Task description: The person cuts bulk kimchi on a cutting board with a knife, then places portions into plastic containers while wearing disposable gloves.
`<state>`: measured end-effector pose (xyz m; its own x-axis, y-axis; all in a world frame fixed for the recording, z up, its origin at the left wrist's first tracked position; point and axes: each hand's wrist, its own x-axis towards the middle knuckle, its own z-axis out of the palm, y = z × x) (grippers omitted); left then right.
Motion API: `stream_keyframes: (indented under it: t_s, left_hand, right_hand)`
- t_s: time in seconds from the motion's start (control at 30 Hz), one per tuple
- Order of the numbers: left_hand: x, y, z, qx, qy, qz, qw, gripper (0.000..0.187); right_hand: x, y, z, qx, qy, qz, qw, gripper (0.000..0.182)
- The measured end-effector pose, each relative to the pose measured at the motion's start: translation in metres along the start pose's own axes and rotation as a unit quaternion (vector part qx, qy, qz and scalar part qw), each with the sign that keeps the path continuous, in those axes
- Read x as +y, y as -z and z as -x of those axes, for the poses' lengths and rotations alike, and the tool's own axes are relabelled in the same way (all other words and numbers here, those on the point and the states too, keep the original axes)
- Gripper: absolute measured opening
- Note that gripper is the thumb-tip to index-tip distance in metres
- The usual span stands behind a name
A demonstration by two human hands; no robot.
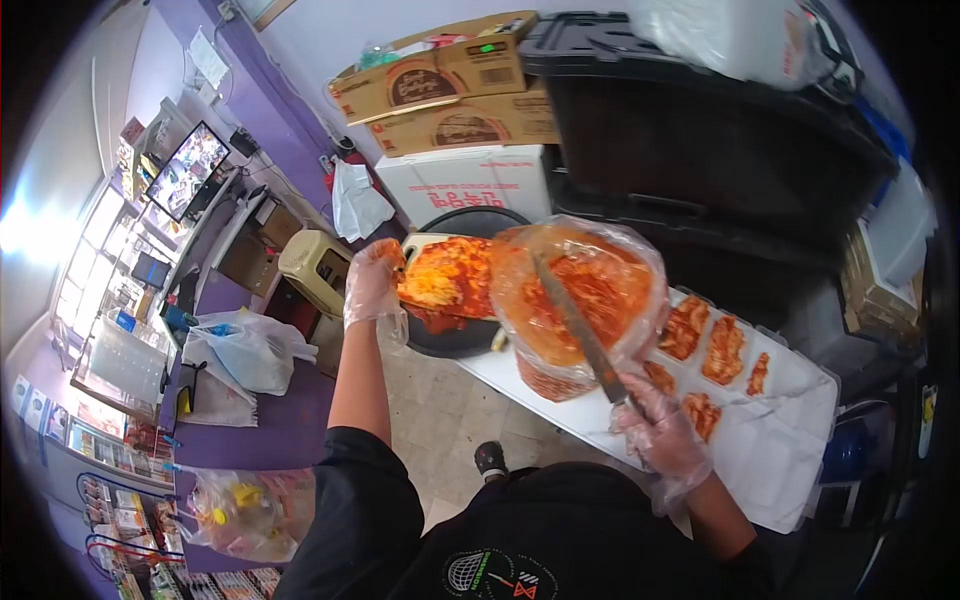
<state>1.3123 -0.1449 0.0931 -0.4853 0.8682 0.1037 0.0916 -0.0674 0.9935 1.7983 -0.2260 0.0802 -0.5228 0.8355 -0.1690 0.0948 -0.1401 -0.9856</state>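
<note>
My left hand, in a clear plastic glove stained red at the fingers, is closed at the left edge of a pale cutting board. Red-sauced kimchi covers most of the board, which lies over a round black basin. My right hand, also gloved, grips a large knife by its handle. The blade is smeared and points away from me, above a plastic-lined bowl holding more red kimchi. Part of my left hand's grip is hidden.
Right of the bowl, several clear trays with kimchi portions stand on a white table. Behind are a large black bin and stacked cartons. A beige stool and a purple counter with plastic bags stand left.
</note>
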Motion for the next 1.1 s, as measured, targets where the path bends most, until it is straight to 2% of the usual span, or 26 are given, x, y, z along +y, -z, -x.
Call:
stream_keyframes:
  t_s: [0.03, 0.07, 0.1, 0.17, 0.2, 0.23, 0.3, 0.33, 0.4, 0.43, 0.47, 0.5, 0.53, 0.6, 0.63, 0.7, 0.73, 0.77, 0.8, 0.83, 0.93, 1.0, 1.07, 1.1]
  left_hand:
    - [-0.014, 0.020, -0.013, -0.006, 0.019, 0.007, 1.000, 0.018]
    - [-0.022, 0.032, -0.021, -0.002, 0.031, 0.006, 0.999, 0.020]
    - [-0.038, 0.047, -0.038, -0.024, 0.039, 0.014, 0.999, 0.023]
    - [-0.058, 0.070, -0.071, -0.061, 0.051, -0.097, 0.992, 0.024]
    - [-0.080, 0.079, -0.095, -0.068, 0.046, -0.067, 0.994, 0.025]
    - [-0.076, 0.078, -0.103, -0.078, 0.048, -0.123, 0.988, 0.026]
    - [-0.122, 0.098, -0.145, -0.123, 0.015, -0.205, 0.971, 0.030]
    - [-0.136, 0.103, -0.155, -0.136, 0.029, -0.195, 0.971, 0.030]
    - [-0.156, 0.111, -0.179, -0.164, 0.021, -0.305, 0.938, 0.033]
    - [-0.166, 0.114, -0.191, -0.176, 0.026, -0.301, 0.937, 0.033]
    - [-0.176, 0.115, -0.200, -0.199, 0.005, -0.311, 0.929, 0.035]
    - [-0.185, 0.113, -0.206, -0.220, -0.017, -0.317, 0.922, 0.037]
    - [-0.172, 0.105, -0.203, -0.229, -0.015, -0.308, 0.923, 0.037]
    - [-0.143, 0.088, -0.201, -0.270, 0.004, -0.427, 0.863, 0.046]
    - [-0.155, 0.084, -0.206, -0.278, 0.000, -0.421, 0.863, 0.046]
    - [-0.183, 0.076, -0.208, -0.303, -0.109, -0.416, 0.850, 0.055]
    - [-0.187, 0.068, -0.210, -0.326, -0.094, -0.480, 0.809, 0.054]
    - [-0.190, 0.063, -0.210, -0.331, -0.097, -0.476, 0.809, 0.054]
    - [-0.178, 0.059, -0.206, -0.348, -0.108, -0.509, 0.780, 0.053]
    - [-0.172, 0.056, -0.205, -0.364, -0.119, -0.541, 0.748, 0.051]
    - [-0.186, 0.058, -0.203, -0.349, -0.167, -0.528, 0.756, 0.046]
    - [-0.199, 0.058, -0.205, -0.354, -0.176, -0.519, 0.758, 0.045]
    - [-0.216, 0.058, -0.209, -0.358, -0.185, -0.513, 0.758, 0.044]
    - [-0.220, 0.057, -0.210, -0.352, -0.195, -0.519, 0.754, 0.050]
  right_hand:
    - [-0.002, -0.018, -0.014, -0.038, -0.083, -0.021, 0.996, 0.046]
    - [0.019, -0.041, -0.035, -0.029, 0.038, 0.069, 0.996, 0.046]
    - [0.034, -0.063, -0.056, -0.025, 0.037, 0.071, 0.996, 0.046]
    - [0.053, -0.109, -0.097, -0.012, 0.115, 0.193, 0.974, 0.048]
    - [0.048, -0.132, -0.115, 0.006, 0.120, 0.219, 0.968, 0.049]
    - [0.058, -0.155, -0.136, 0.021, 0.111, 0.221, 0.969, 0.049]
    - [0.088, -0.196, -0.171, 0.131, 0.141, 0.308, 0.932, 0.048]
    - [0.080, -0.216, -0.177, 0.162, 0.070, 0.254, 0.951, 0.049]
    - [0.079, -0.232, -0.198, 0.202, 0.066, 0.294, 0.932, 0.049]
    - [0.076, -0.243, -0.206, 0.240, 0.074, 0.323, 0.913, 0.049]
    - [0.069, -0.247, -0.211, 0.244, -0.030, 0.339, 0.908, 0.049]
    - [0.069, -0.252, -0.216, 0.250, -0.041, 0.345, 0.904, 0.049]
    - [0.072, -0.253, -0.221, 0.286, -0.042, 0.391, 0.874, 0.049]
    - [0.082, -0.253, -0.231, 0.329, -0.048, 0.452, 0.827, 0.049]
    - [0.085, -0.255, -0.236, 0.337, -0.052, 0.456, 0.822, 0.049]
    - [0.082, -0.259, -0.245, 0.358, -0.054, 0.478, 0.800, 0.049]
    - [0.075, -0.261, -0.247, 0.362, -0.058, 0.481, 0.797, 0.049]
    - [0.065, -0.261, -0.249, 0.340, -0.123, 0.460, 0.811, 0.050]
    - [0.058, -0.262, -0.251, 0.318, -0.187, 0.437, 0.821, 0.050]
    - [0.059, -0.262, -0.251, 0.324, -0.189, 0.438, 0.817, 0.050]
    - [0.061, -0.254, -0.248, 0.318, -0.154, 0.484, 0.801, 0.050]
    - [0.052, -0.248, -0.249, 0.266, -0.231, 0.461, 0.815, 0.051]
    - [0.061, -0.240, -0.251, 0.254, -0.219, 0.496, 0.801, 0.053]
    - [0.059, -0.241, -0.255, 0.240, -0.208, 0.529, 0.787, 0.054]
